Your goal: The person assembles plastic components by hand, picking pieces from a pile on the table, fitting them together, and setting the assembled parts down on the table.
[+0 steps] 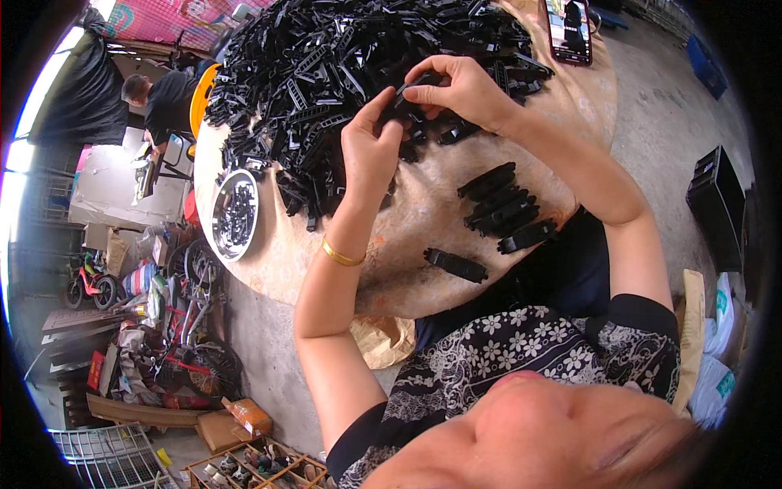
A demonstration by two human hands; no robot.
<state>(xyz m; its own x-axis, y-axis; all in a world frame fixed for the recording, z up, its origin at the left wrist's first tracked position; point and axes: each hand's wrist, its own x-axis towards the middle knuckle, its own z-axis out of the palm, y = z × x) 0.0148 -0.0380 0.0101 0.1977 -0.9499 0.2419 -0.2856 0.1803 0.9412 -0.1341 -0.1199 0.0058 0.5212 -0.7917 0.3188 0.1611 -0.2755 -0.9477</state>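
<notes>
Above the near side of a large heap of black plastic parts (pixel 281 65), both hands meet at fingertip height. My left hand (pixel 371 151) is closed in a pinch between thumb and forefinger on a small dark plastic part (pixel 399 99). From the right, my right hand (pixel 468 96) pinches the same part with thumb and bent forefinger. The fingers cover most of it, so its exact kind cannot be made out. Several longer black plastic pieces (pixel 501 204) lie side by side near the table's front edge, and a single one (pixel 456 265) rests apart from them.
A patterned cloth covers the round table (pixel 273 273). At its left stands a white oval bowl (pixel 219 236) of small parts; a phone (pixel 568 33) is at the far right. A black crate (pixel 717 204) sits on the floor. Bicycles (pixel 199 334) crowd the left. Another person (pixel 167 102) works beyond.
</notes>
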